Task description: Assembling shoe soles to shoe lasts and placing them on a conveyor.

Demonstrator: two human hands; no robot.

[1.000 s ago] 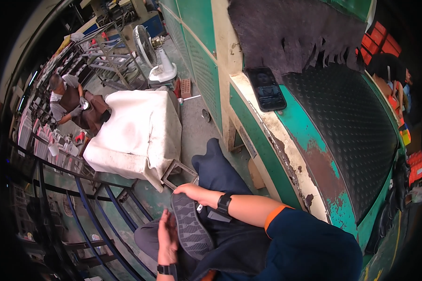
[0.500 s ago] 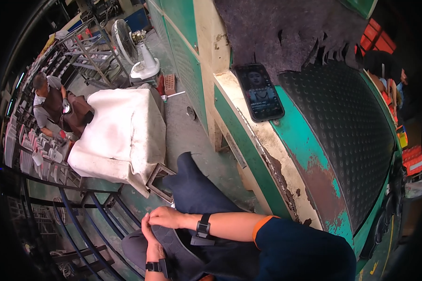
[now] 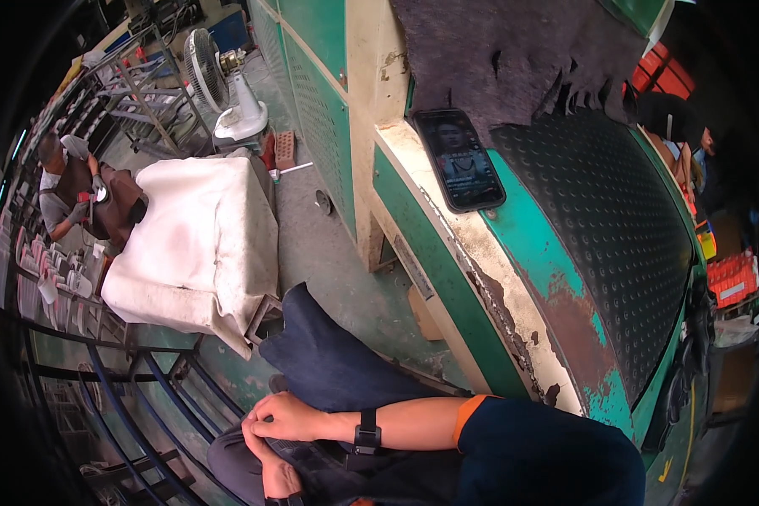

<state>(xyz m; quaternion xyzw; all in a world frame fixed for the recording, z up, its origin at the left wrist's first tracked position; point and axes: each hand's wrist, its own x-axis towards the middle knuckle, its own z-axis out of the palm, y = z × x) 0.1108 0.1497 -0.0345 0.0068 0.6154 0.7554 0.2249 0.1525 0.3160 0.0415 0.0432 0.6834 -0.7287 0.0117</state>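
Over my lap, my right hand (image 3: pixel 288 416) meets my left hand (image 3: pixel 263 449). The right fingers are curled and pressed against the left ones, with thumb and forefinger close together. Partly covered by the right hand, the left fingers look drawn together. Anything small between the two hands is hidden. Dark apron-like material (image 3: pixel 324 344) spreads over my lap and sticks out just beyond the hands. A black strap device (image 3: pixel 367 434) sits on my right wrist. Farther off, a phone (image 3: pixel 459 160) with a lit screen lies on the green and cream machine (image 3: pixel 556 253), touched by neither hand.
A white cloth (image 3: pixel 190 228) covers a boxy stand ahead. Beyond it a person (image 3: pixel 84 185) in a brown apron handles something. A fan (image 3: pixel 219 80) stands at the back. Dark metal rails (image 3: pixel 126 396) lie left. A ragged hide (image 3: pixel 514 59) drapes the machine; another person (image 3: pixel 683 139) is at right.
The view has shifted slightly, so the surroundings sit farther left. My joined hands are a little lower, and the right fingers have bent more. The person in the apron has raised the lower hand.
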